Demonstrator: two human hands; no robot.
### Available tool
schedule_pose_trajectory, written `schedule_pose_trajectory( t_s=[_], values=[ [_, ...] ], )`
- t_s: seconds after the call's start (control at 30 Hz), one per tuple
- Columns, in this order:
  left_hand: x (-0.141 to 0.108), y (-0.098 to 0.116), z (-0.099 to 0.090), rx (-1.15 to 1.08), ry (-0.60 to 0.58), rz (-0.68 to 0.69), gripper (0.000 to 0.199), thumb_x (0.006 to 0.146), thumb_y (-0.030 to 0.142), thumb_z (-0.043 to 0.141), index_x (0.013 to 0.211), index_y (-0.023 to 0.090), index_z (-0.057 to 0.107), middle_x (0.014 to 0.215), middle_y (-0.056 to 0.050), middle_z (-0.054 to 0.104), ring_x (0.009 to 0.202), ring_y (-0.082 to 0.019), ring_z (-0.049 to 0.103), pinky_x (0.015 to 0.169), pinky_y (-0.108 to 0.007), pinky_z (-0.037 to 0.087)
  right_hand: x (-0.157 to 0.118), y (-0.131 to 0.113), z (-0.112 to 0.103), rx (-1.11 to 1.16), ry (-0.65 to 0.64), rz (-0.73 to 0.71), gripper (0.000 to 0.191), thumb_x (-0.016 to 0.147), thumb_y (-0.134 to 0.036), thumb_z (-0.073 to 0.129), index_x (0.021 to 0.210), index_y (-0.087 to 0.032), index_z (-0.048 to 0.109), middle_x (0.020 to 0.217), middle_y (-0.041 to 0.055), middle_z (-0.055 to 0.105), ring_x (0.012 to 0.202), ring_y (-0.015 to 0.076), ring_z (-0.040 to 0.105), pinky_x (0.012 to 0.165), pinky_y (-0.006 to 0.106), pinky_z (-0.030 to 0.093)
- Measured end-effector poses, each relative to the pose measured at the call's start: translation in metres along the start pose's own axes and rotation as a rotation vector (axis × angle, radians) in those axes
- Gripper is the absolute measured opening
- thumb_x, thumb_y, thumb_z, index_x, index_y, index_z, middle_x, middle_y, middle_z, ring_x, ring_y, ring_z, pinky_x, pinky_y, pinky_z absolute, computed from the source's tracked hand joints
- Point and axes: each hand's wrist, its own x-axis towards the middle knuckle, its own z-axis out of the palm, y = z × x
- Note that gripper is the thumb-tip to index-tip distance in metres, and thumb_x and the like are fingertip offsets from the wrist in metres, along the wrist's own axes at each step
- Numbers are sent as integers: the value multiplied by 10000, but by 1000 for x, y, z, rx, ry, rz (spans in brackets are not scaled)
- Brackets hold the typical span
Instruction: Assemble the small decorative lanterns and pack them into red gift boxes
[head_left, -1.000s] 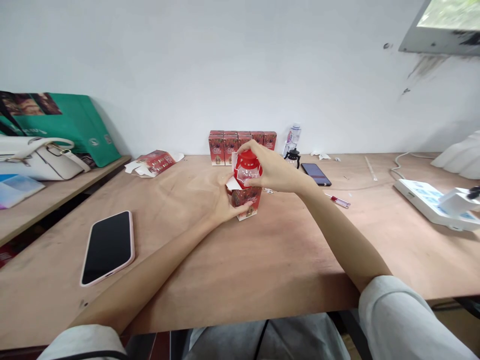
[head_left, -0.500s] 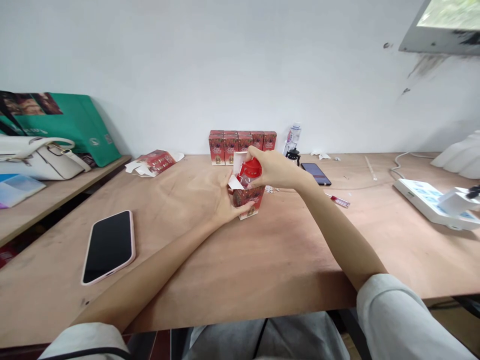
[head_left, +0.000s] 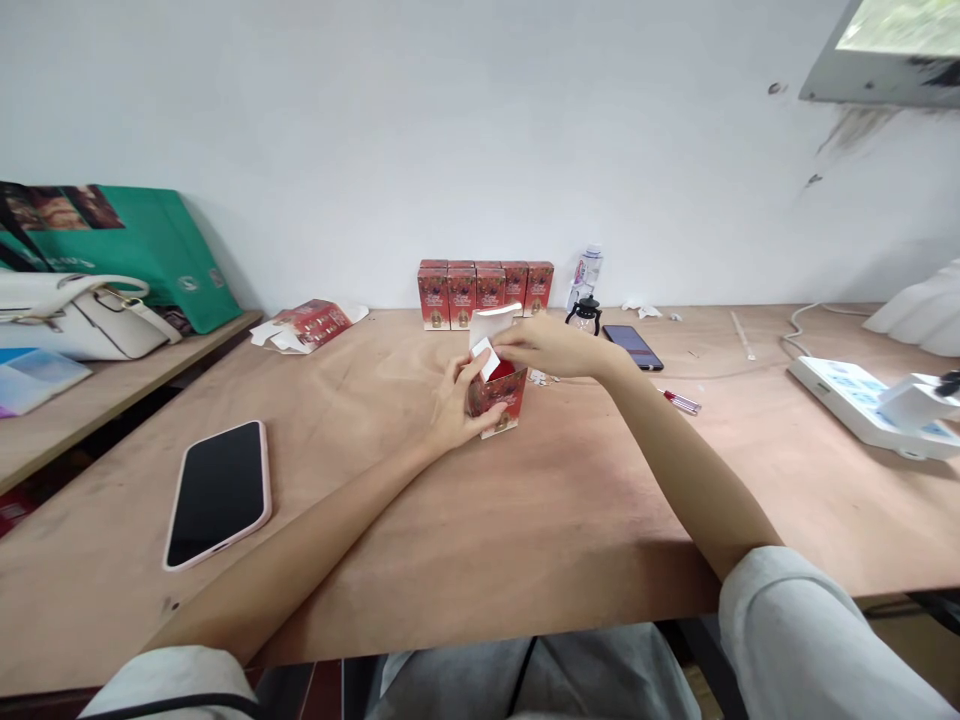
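A small red printed carton (head_left: 507, 398) stands on the table with its top open and white flaps up. My left hand (head_left: 454, 405) is wrapped around its left side, thumb across the front. My right hand (head_left: 551, 345) is over the opening, fingers bent together against the white flap (head_left: 491, 322). Inside the carton, a red item (head_left: 502, 370) shows just below the rim, mostly hidden. Behind my right wrist stands a small clear lantern with a black top (head_left: 586, 314).
Several closed red cartons (head_left: 477, 297) stand in rows by the wall, beside a clear bottle (head_left: 587, 270). A torn red package (head_left: 311, 325) lies left. Phones (head_left: 217, 495), a red screwdriver (head_left: 682, 402) and a white power strip (head_left: 862, 405) also lie on the table (head_left: 570, 530).
The red lantern-like item has gone down into the carton, and my right hand has let go of it and shifted to the flap. My left hand still holds the carton.
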Motion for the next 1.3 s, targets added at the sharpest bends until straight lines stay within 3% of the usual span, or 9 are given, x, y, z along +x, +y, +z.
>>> schedule_pose_trajectory(
  t_s=[0.13,0.23,0.37,0.53,0.73,0.83,0.97,1.13,1.3],
  values=[
    [3,2,-3,-38,20,7,579,787,327,664,1305,264,412,1153,-78,465,975,-195,566,791,-352,541,-8,8,-13,306,238,93,157,856,-293,508,937,-193,596,989,46,627,690,126,594,677,305,479],
    [5,1,-4,-66,14,-2,539,774,312,673,1256,264,436,1127,-68,473,958,-191,556,766,-338,535,-11,22,-15,474,321,187,372,754,-309,665,1091,-224,532,1160,67,566,693,115,599,654,314,536],
    [6,-1,-4,-100,2,8,567,758,325,692,1259,268,431,1114,-67,473,909,-180,557,722,-323,526,-3,39,5,678,201,226,600,708,-393,737,1233,-253,481,1219,86,560,909,175,629,737,343,576],
    [6,1,-5,-128,3,2,640,726,331,721,1290,252,429,1135,-87,504,1009,-226,559,721,-321,530,12,37,27,824,53,90,669,664,-421,789,1250,-227,530,1146,81,654,972,194,641,857,361,543],
    [2,1,-2,-237,20,-150,928,707,350,750,1461,269,215,1341,-156,475,1000,-240,605,764,-381,549,-2,25,4,657,-50,-57,520,851,-470,619,1329,-281,538,1344,69,584,1155,204,591,966,379,487],
    [2,-3,0,-271,5,-164,975,712,347,750,1485,289,158,1335,-147,503,1046,-250,608,796,-393,552,-6,23,-4,569,-102,-42,442,920,-495,505,1315,-307,573,1379,40,573,1284,214,509,1051,390,426],
    [1,-7,1,-267,-9,-187,951,737,363,732,1497,291,165,1314,-139,530,1057,-250,613,802,-390,554,-5,20,-3,448,-158,-71,373,905,-458,551,1233,-308,649,1404,16,557,1315,207,490,1069,346,398],
    [3,-5,-2,-308,-45,-178,958,763,347,701,1512,298,106,1331,-142,521,1116,-260,593,834,-412,548,-4,14,-2,291,-137,-71,397,902,-398,562,1295,-341,589,1407,-2,552,1148,190,607,920,306,464],
    [4,-2,-4,-327,-82,-261,954,767,375,685,1514,276,100,1397,-150,461,1164,-271,559,878,-427,537,-5,10,-3,184,-29,-43,401,940,-368,503,1328,-288,563,1260,24,666,1007,177,653,859,292,465]
  ],
)
